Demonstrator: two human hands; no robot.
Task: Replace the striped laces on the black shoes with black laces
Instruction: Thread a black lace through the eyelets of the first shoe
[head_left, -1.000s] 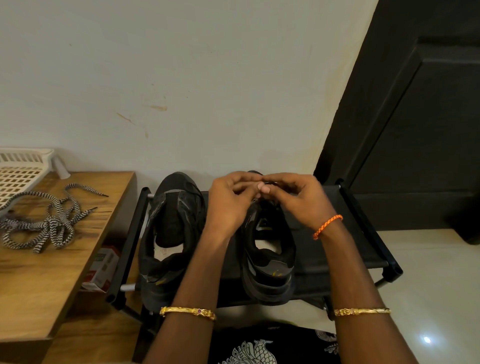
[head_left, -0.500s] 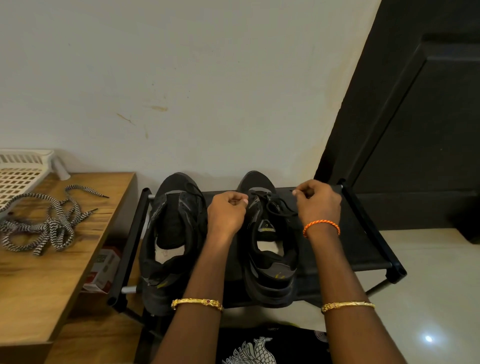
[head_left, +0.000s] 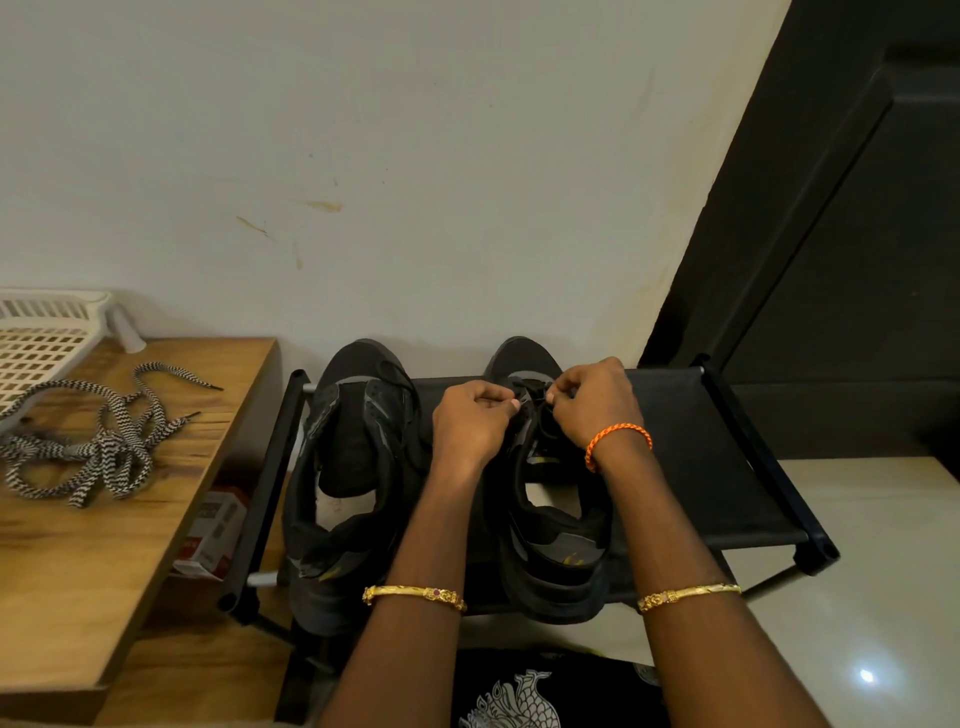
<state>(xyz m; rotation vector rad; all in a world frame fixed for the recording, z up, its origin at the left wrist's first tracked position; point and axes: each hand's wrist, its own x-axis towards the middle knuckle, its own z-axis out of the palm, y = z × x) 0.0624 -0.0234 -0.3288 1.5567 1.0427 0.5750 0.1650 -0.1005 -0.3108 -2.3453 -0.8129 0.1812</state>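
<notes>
Two black shoes are stood side by side on a black rack (head_left: 727, 467), toes toward the wall at twelve o'clock. The right shoe (head_left: 556, 551) is being worked on; the left shoe (head_left: 353, 467) at its nine o'clock is left untouched, its tongue lifted. Above the right shoe's tongue, the left hand (head_left: 472, 421) and right hand (head_left: 592, 405) are held close together, each with fingers curled and a strand of black lace (head_left: 535, 395) apparently pinched between thumb and fingertip, though the dark lace is hard to make out against the shoe. The striped laces (head_left: 88, 447) are left in a loose tangle on the wooden worktop (head_left: 78, 571) at nine o'clock, well apart from the shoes. A white basket (head_left: 47, 343) is seen just beyond them, at their eleven o'clock.
</notes>
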